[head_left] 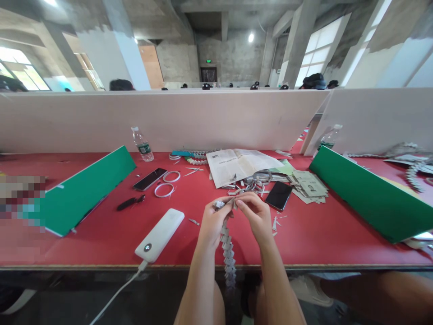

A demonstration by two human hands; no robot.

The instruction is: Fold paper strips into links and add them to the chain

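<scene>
Between my hands is the upper end of a folded-paper chain [228, 250], woven in a grey zigzag. From there it hangs down past the table's front edge. My left hand [216, 216] is closed around that end, with a small folded paper piece sticking out by the thumb. The fingers of my right hand [254, 212] pinch at the same end, where a paper strip shows; the exact fold is too small to make out. Just beyond my hands lies a heap of folded paper strips [252, 184], partly under a printed sheet [233, 167].
A black phone [278, 195] and printed paper pieces [309, 185] lie right. Leftward are a white power bank [160, 234] with a cable, white rings [164, 189], another phone [149, 179] and a dark cutter [130, 202]. Green dividers [91, 189] flank the red table; a bottle [142, 145] stands behind.
</scene>
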